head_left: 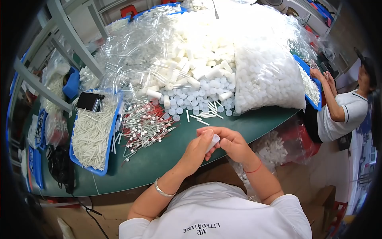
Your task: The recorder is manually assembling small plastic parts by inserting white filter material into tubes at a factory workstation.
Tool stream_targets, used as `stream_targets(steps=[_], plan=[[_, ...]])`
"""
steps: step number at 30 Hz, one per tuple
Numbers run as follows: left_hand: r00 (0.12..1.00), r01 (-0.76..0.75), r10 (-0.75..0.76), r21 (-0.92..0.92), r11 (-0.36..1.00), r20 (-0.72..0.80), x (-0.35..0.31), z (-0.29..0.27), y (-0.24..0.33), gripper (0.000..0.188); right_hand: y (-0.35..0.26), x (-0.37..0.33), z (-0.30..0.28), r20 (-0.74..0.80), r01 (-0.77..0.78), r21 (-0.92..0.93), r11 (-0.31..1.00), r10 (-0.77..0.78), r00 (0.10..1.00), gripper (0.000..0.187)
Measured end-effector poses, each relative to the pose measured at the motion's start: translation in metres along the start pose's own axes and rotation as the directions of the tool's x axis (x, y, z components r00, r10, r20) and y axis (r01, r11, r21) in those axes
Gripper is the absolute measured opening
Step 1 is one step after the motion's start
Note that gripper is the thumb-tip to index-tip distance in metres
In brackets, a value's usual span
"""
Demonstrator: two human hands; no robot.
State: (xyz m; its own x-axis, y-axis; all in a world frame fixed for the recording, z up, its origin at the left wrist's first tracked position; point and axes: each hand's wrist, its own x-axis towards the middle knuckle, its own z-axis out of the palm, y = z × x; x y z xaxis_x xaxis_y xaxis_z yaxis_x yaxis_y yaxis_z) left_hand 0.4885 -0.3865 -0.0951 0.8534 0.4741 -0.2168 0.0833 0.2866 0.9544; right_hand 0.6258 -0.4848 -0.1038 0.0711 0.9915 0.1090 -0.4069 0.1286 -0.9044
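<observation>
My left hand [197, 148] and my right hand [235, 145] meet over the near edge of the green table. Between them is a short white cylinder [212, 143], tilted, with its pale round end upward. The fingers of both hands are closed around it, and part of it is hidden by them. Just beyond my hands lie several thin white sticks [205, 116]. Behind those is a spread of translucent round caps [189, 99], backed by a heap of thick white cylinders [186, 71].
Thin red-and-white pieces [147, 126] are heaped left of my hands, beside a blue tray [107, 159] of white sticks with a dark phone-like device [90, 101] on it. A full clear bag [270, 75] stands at the right. Another person [340, 103] works beside a blue tray [319, 104].
</observation>
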Motion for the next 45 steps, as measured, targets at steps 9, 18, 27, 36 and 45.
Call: stream_targets(steps=[9, 18, 27, 36, 45], plan=[[0.999, 0.017, -0.019, 0.058, 0.998, 0.032, -0.006, 0.003, -0.006, 0.048, 0.022, 0.001, 0.011, -0.023, -0.106, 0.384, 0.917, 0.124, 0.992, 0.041], [0.999, 0.038, -0.039, -0.127, 0.991, -0.009, -0.01, 0.017, -0.01, 0.041, 0.015, -0.006, 0.017, -0.074, -0.107, 0.407, 0.907, 0.149, 0.986, 0.045], [0.992, 0.11, -0.089, -0.277, 0.955, 0.088, -0.011, 0.018, -0.008, 0.034, 0.017, -0.016, 0.015, -0.044, -0.061, 0.509, 0.859, 0.097, 0.994, 0.043], [0.978, 0.209, -0.192, -0.378, 0.902, 0.082, 0.0, 0.019, -0.013, 0.034, 0.016, -0.025, 0.018, -0.265, -0.099, 0.392, 0.915, 0.215, 0.94, 0.048], [0.942, 0.33, -0.253, -0.468, 0.82, 0.222, 0.003, 0.042, -0.029, 0.044, -0.001, -0.067, 0.015, -0.022, 0.137, -0.905, 0.403, -0.366, 0.93, 0.073]])
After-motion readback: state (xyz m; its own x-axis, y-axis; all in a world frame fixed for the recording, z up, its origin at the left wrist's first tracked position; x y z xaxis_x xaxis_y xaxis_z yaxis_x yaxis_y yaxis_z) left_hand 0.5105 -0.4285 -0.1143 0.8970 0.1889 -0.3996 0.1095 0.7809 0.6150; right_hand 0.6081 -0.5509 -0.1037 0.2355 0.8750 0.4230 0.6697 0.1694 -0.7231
